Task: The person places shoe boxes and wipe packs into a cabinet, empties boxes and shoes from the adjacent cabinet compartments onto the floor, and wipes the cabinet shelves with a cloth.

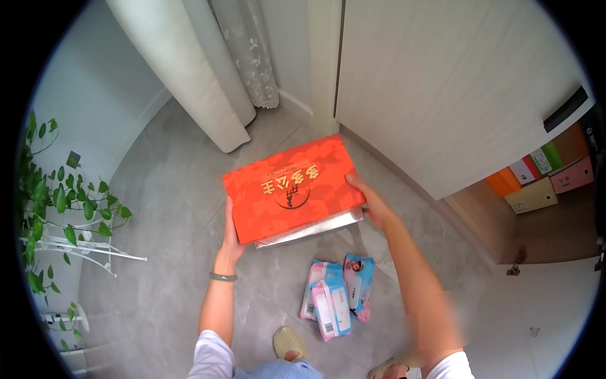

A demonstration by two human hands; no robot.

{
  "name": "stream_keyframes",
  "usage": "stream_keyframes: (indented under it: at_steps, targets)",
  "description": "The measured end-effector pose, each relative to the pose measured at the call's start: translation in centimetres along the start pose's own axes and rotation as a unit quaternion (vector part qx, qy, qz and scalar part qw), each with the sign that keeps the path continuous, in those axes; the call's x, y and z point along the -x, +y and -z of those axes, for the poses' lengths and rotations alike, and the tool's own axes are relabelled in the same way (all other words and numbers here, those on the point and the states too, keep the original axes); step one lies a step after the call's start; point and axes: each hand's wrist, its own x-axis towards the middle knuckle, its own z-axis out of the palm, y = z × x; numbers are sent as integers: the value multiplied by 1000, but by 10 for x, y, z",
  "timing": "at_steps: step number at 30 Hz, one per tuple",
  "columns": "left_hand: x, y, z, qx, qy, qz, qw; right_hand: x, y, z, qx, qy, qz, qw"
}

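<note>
A red-orange cardboard box (271,218) with gold lettering and a round black-and-gold emblem is held between my two hands, tilted a little. A silvery side (315,228) shows beneath its red top. My left hand (232,227) presses against the box's left end, its fingers mostly hidden. At the right end my right hand (372,199) grips the box, thumb on the top face and other fingers underneath. On the floor near my feet lie three pink-and-blue packs of wipes (331,308), one resting partly on another.
To the right stands a cabinet with a pale door (442,82); its open lower part holds folders and file boxes (531,197). A leafy plant (60,199) on a white metal stand (82,246) is at the left. A long curtain (183,69) hangs at the back.
</note>
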Motion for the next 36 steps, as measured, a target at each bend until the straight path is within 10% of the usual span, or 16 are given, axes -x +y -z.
stream_keyframes:
  at_steps: [9,12,19,36]
  targets:
    - [58,-37,32,-40,-10,69,997,64,84,19,-202,-13,-24,979]
    - [66,-71,94,109,-144,-54,982,99,71,-4,-155,18,40,987]
    - [147,17,94,145,19,-158,977,176,62,-113,192,34,205,959]
    - [245,-41,183,170,137,-68,974,192,125,-176,274,-40,53,959]
